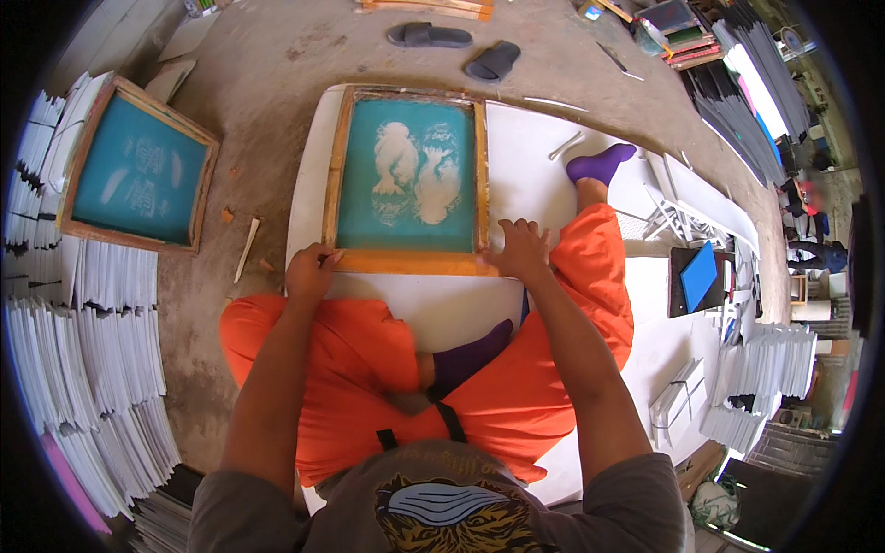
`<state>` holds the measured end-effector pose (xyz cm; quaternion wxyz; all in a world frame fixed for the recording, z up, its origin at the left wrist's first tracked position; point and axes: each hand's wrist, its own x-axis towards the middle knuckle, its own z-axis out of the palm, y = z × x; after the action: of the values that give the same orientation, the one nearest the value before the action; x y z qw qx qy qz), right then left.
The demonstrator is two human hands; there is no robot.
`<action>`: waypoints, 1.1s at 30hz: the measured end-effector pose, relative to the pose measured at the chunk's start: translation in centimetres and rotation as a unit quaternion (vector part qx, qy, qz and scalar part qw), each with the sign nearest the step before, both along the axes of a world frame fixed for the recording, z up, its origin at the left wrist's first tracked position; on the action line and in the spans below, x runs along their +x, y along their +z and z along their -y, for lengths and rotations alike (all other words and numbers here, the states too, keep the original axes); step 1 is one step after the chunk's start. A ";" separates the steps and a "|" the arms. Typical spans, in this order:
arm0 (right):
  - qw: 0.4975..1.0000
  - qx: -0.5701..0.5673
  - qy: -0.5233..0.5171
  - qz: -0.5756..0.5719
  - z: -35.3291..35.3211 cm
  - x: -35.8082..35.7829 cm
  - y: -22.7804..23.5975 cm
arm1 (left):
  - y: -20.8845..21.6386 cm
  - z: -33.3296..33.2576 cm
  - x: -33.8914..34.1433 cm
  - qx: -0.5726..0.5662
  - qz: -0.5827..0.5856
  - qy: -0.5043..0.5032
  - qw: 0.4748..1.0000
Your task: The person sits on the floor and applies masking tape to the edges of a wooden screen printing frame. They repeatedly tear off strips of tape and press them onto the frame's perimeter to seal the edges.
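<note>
- The left hand [310, 270] is narrow, fingers curled around the near-left corner of the wood-framed teal printing screen [406, 175].
- The right hand [521, 249], fingers somewhat spread, meets the near-right corner; whether it grips, one cannot tell.
- The screen lies on a white surface [527, 143].

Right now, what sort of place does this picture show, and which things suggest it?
Probably a screen-printing workshop: a wood-framed teal screen with pale figures lies before the person, a second framed screen is at the left, and stacks of thin white sheets rise nearby.
</note>
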<state>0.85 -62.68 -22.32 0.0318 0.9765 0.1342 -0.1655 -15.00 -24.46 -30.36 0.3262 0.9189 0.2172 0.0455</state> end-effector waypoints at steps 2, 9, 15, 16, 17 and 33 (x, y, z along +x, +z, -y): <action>0.995 0.083 -0.050 0.004 0.6 2.1 -0.8 | -0.3 -0.2 -0.3 -0.022 -0.010 0.008 1.000; 0.963 0.227 -0.140 0.048 2.9 7.5 -5.3 | -0.7 -1.2 -0.6 -0.080 -0.024 0.013 0.996; 0.934 0.307 -0.166 0.080 10.2 9.7 -6.0 | -0.3 -1.6 -0.6 -0.077 -0.018 -0.006 0.997; 0.932 0.304 -0.181 0.074 11.6 9.9 -5.5 | -0.3 -1.5 -0.5 -0.075 -0.013 -0.010 0.997; 0.939 0.279 -0.190 0.058 12.8 10.0 -5.2 | -0.2 -1.4 -0.3 -0.069 -0.013 -0.019 0.997; 0.968 0.116 -0.218 -0.050 9.3 -9.6 -5.1 | 1.2 -0.3 0.6 -0.013 -0.025 -0.022 0.999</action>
<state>-8.71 -71.94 -27.39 -0.1253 0.9698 -0.0617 -0.2001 -14.36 -24.18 -29.19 0.3338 0.9198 0.2060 0.0123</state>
